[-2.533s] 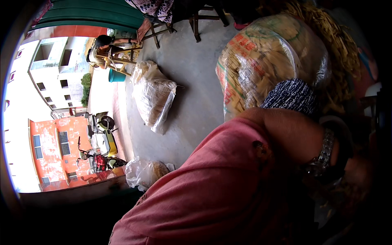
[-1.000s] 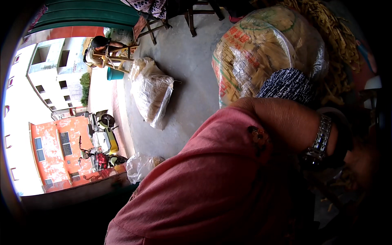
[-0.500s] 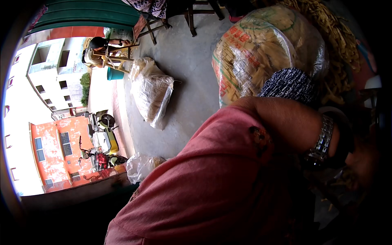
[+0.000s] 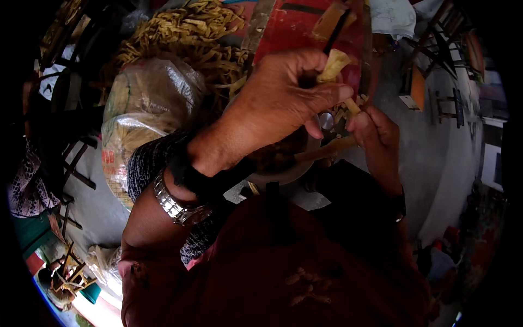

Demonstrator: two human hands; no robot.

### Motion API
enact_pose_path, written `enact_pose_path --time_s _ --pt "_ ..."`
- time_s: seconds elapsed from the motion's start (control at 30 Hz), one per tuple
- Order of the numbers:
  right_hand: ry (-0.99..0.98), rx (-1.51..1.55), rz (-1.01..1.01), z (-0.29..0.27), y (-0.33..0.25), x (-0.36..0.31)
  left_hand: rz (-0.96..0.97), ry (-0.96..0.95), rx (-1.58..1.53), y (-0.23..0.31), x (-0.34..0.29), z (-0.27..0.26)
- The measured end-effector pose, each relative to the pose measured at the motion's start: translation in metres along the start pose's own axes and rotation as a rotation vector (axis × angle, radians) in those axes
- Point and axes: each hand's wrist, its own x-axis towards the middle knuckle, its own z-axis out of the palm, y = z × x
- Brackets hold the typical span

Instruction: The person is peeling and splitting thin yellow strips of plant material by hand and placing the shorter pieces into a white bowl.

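Note:
My left hand (image 4: 289,90) is closed in a pinch on a pale yellow, leathery strip (image 4: 334,65), whose flared end stands up above the thumb. The fingertips of my right hand (image 4: 378,133) are pressed together on the strip's lower end, close beside the left thumb. Another pale strip (image 4: 329,149) runs from near my right hand over a pale bowl (image 4: 313,163) with dark contents. My left forearm hides part of that bowl. Next to my left fingers is a small round metal thing (image 4: 327,121).
A heap of yellowish strips (image 4: 185,30) lies at the far left, behind a stuffed plastic sack (image 4: 147,103). Ahead stands a red board (image 4: 283,38) carrying a brown block (image 4: 333,20) and a dark, thin bar. Wooden stools (image 4: 449,106) are at the right.
The view has swung from the yard and my left arm to the front. Both hands and the strip between them now show; the sack appears at the left.

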Motion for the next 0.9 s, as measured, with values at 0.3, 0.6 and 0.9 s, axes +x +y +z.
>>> enact_pose_path --time_s 0.3,0.6,0.9 --pt "-0.025 0.029 0.045 -0.011 -0.021 -0.008 -0.108 0.116 0.070 -0.001 0.013 0.015" --pt "0.081 -0.287 -0.167 -0.024 -0.001 0.012 -0.029 0.210 0.114 0.007 0.033 0.018" --pt "0.290 -0.545 -0.274 -0.026 -0.013 0.046 0.084 0.281 0.053 0.013 0.061 0.008"
